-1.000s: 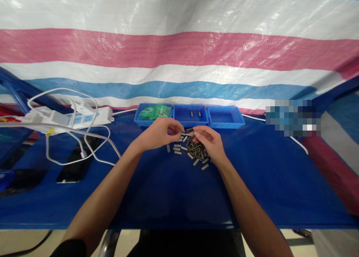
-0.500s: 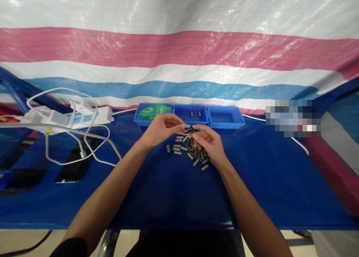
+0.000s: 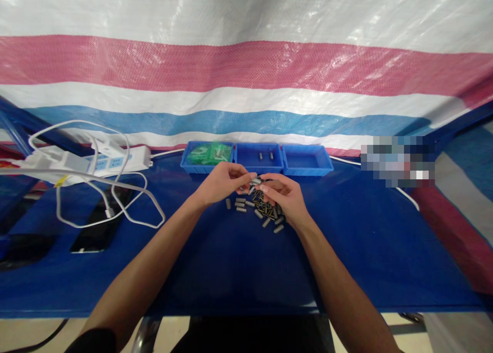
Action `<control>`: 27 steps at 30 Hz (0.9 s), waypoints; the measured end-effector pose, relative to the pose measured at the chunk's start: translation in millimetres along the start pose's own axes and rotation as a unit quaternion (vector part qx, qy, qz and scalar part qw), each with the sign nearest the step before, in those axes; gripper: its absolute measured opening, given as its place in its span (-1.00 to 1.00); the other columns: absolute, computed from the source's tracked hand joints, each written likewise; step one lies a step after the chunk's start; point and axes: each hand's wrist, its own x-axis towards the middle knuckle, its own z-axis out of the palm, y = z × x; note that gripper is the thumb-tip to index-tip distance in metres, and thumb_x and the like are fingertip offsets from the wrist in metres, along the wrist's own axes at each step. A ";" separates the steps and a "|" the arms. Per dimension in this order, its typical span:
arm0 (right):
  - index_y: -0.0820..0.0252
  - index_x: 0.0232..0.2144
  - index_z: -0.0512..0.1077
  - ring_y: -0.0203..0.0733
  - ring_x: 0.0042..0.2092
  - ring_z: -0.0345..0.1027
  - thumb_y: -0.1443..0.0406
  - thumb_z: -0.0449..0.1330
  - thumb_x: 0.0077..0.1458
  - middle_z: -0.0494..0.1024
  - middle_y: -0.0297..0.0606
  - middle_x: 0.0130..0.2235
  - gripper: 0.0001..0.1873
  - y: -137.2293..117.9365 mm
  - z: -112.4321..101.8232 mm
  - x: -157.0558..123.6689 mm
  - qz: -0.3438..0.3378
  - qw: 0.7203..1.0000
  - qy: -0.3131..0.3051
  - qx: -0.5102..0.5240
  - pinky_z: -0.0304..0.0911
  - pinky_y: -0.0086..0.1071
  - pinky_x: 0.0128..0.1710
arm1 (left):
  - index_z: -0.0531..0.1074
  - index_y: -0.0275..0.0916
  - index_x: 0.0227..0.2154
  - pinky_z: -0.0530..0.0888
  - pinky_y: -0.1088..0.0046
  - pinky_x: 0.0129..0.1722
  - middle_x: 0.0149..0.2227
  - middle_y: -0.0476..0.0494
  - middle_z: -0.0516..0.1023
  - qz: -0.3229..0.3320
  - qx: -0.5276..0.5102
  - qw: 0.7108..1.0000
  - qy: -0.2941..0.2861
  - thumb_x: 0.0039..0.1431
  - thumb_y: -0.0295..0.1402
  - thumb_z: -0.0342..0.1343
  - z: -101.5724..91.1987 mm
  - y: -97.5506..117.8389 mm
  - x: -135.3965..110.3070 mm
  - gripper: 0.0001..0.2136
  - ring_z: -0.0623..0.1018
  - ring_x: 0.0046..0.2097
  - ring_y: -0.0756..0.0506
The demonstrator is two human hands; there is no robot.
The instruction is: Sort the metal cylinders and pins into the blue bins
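Three blue trays sit in a row at the far table (image 3: 231, 271) edge. The left tray (image 3: 204, 168) has green bags (image 3: 210, 152), the mid tray (image 3: 259, 168) has two small grey pieces (image 3: 261, 156), and the right tray (image 3: 308, 170) touches it. My arms reach forward and converge just in front of the mid tray. My left hand (image 3: 223, 181) is palm-down, thumb and forefinger pinched on a sleeve (image 3: 255, 181). My right hand (image 3: 283, 199) is curled, with its fingertips (image 3: 265, 187) meeting the sleeve from the other side; I can't tell if it grips anything, too small. The sleeve is a short grey cylinder, held just above the pile (image 3: 262, 209). The pile is loose grey sleeves plus thin dark pins on the table, under and left of my right hand. A power strip (image 3: 115, 160) and white cables (image 3: 127, 209) are far left.
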 end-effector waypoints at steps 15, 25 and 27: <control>0.11 -0.17 0.67 -0.32 -0.51 0.31 0.10 0.45 0.09 0.61 -0.33 -0.44 -0.70 -3.9 0.4 1.1 0.001 1.000 -0.016 -0.001 0.17 -0.41 -0.54 | 0.63 -0.31 -0.27 0.59 0.50 -0.29 -0.34 -0.17 0.72 0.006 0.004 0.999 -0.039 0.15 -0.16 0.39 -0.9 0.1 -2.5 -0.72 0.67 -0.33 -0.06; 0.09 -0.19 0.67 -0.25 -0.44 0.43 0.07 0.46 0.08 0.67 -0.28 -0.36 -0.69 -4.1 -0.9 0.6 -0.011 0.999 -0.011 -0.045 0.21 -0.41 -0.54 | 0.64 -0.30 -0.22 0.62 0.43 -0.18 -0.29 -0.17 0.74 0.036 0.042 0.998 -0.034 0.17 -0.23 0.36 -3.8 -2.4 -2.4 -0.77 0.72 -0.24 -0.12; 0.09 -0.19 0.67 -0.25 -0.44 0.44 0.07 0.47 0.06 0.68 -0.28 -0.34 -0.69 -3.6 -0.5 0.5 -0.008 0.999 -0.013 -0.045 0.23 -0.40 -0.53 | 0.63 -0.29 -0.23 0.62 0.42 -0.16 -0.29 -0.18 0.74 0.038 0.045 0.998 -0.029 0.17 -0.24 0.35 -2.8 -2.7 -2.1 -0.78 0.72 -0.23 -0.13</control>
